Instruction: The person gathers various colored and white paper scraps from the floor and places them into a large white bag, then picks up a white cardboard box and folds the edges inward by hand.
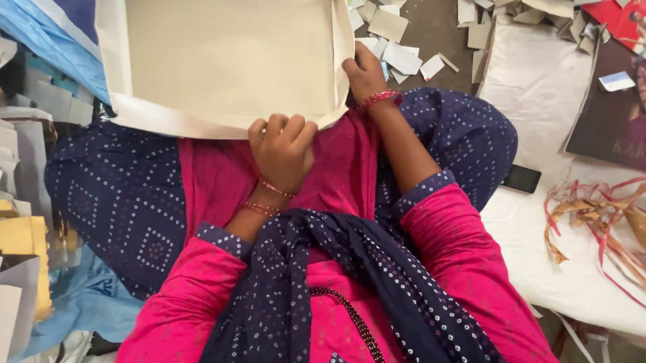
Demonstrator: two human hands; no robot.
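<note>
1. Beige cardboard panel (227, 50) with white paper flaps folded over its edges lies across my lap, resting on my knees.
2. My left hand (282, 149) is curled into a fist, knuckles pressing down on the near white flap at the panel's lower edge.
3. My right hand (364, 71) grips the panel's right edge, fingers closed on the flap near the lower right corner.
4. Hands are apart, both clamped on the same panel.
5. Paper scraps (398, 32) are scattered on the floor beyond the panel.
6. Black phone (520, 178) lies on a white cloth (552, 264) to my right, near tangled red and gold ribbons (605, 215).
7. Gold and white folded stacks (4, 247) stand at my left.
</note>
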